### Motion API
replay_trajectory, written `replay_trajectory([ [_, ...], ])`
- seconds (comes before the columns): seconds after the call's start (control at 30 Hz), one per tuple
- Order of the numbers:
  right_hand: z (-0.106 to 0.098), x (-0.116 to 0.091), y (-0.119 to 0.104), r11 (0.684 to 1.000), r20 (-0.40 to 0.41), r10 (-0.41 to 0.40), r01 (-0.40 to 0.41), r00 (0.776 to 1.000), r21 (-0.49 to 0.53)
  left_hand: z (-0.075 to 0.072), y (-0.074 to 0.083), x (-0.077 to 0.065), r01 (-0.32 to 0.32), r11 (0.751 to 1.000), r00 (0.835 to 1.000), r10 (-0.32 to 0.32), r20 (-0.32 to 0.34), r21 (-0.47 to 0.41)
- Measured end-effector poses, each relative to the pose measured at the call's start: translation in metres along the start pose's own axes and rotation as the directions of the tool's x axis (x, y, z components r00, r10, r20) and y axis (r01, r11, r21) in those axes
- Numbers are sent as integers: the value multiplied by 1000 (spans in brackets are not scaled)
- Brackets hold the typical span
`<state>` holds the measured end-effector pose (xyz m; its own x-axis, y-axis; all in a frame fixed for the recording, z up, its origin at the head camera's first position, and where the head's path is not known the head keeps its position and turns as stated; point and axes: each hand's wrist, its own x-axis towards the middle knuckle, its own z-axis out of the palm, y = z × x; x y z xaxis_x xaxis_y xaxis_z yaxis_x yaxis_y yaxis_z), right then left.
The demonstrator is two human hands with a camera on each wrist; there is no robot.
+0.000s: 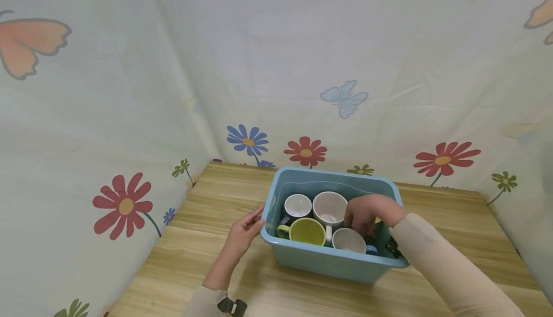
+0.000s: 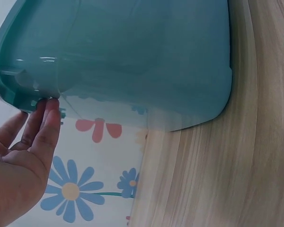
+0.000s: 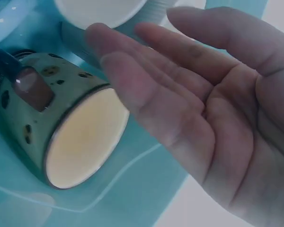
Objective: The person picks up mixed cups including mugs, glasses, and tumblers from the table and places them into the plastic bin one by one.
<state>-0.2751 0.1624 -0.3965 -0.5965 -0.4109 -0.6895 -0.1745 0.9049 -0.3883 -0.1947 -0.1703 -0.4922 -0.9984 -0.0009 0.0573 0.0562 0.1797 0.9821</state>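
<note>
A blue plastic bin [image 1: 319, 262] stands on the wooden table with several mugs inside. At its left end, my left hand [image 1: 239, 237] grips the rim, the fingers [image 2: 46, 125] tucked beneath its edge in the left wrist view. My right hand [image 1: 367, 211] reaches into the bin's right side, palm bare and fingers loosely extended. Close to those fingertips, a green mug with dark spots [image 3: 35, 101] shows its cream inside. Further left sit a small white mug [image 1: 298, 205], a larger white mug [image 1: 330, 205], a yellow-green mug [image 1: 307, 232] and a pale mug [image 1: 349, 241].
The wooden table [image 1: 207, 206] extends on both sides of the bin. Behind it and to the left hangs a pale curtain [image 1: 259, 57] printed with flowers and butterflies. A dark wristband [image 1: 232, 306] is on the left wrist.
</note>
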Motion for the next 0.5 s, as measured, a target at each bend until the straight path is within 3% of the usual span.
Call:
replay_trajectory([
  [0.1, -1, -9, -7, 1000, -44, 5, -4, 999, 5, -1, 3, -1, -1, 1000, 1000, 1, 7, 8],
  [0.23, -4, -17, -15, 998, -87, -28, 22, 996, -62, -2, 5, -1, -8, 1000, 999, 7, 31, 25],
  [0.5, -2, -45, -22, 984, -206, -160, 140, 965, -112, -8, 9, 1, -5, 997, 995, -2, 96, 74],
])
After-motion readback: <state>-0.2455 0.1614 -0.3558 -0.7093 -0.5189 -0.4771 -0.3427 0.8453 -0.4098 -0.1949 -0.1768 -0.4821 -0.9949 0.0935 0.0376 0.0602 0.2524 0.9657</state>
